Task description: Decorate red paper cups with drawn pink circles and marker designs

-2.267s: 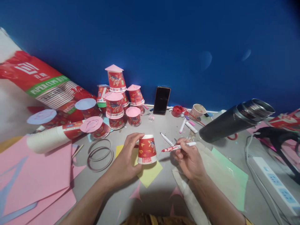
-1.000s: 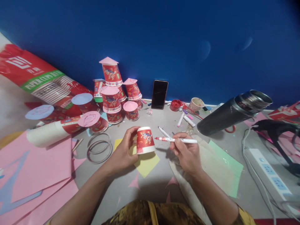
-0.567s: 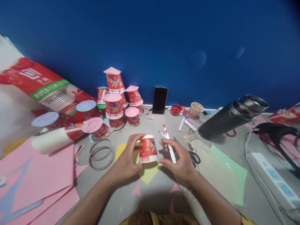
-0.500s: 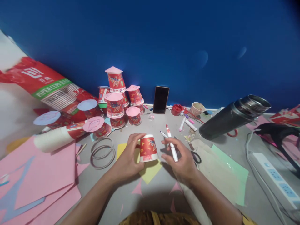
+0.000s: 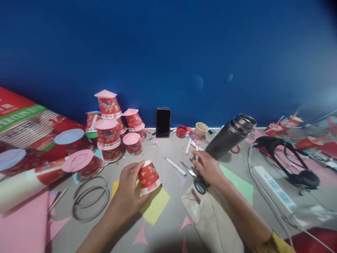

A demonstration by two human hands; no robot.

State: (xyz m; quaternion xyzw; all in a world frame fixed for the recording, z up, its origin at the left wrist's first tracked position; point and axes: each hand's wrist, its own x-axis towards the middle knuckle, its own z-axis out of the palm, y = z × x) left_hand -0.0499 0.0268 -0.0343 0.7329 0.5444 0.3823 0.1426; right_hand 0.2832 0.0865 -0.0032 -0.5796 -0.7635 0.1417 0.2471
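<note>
A red paper cup [image 5: 149, 177] with a white rim, upside down and a little tilted, is gripped by my left hand [image 5: 127, 186] above a yellow paper sheet [image 5: 160, 202]. Pink marks show along the cup's lower white band. Farther right, my right hand [image 5: 209, 168] has its fingers closed on a red-tipped white marker [image 5: 197, 144], beside other loose markers. A white marker with a blue end [image 5: 175, 166] lies between the two hands. Just left of my right wrist rest scissors [image 5: 197, 182] with black handles, partly covered by the hand.
Stacked red cups with pink paper tops [image 5: 107, 133] stand at the left. A phone [image 5: 163, 123] leans against the blue wall. A dark thermos [image 5: 226, 135] tilts behind my right hand. A power strip [image 5: 275, 189] and black headgear [image 5: 286, 158] lie at the right.
My right hand has moved right and away from the cup with the red-tipped marker. The blue-ended marker now lies on the table. The view has turned right.
</note>
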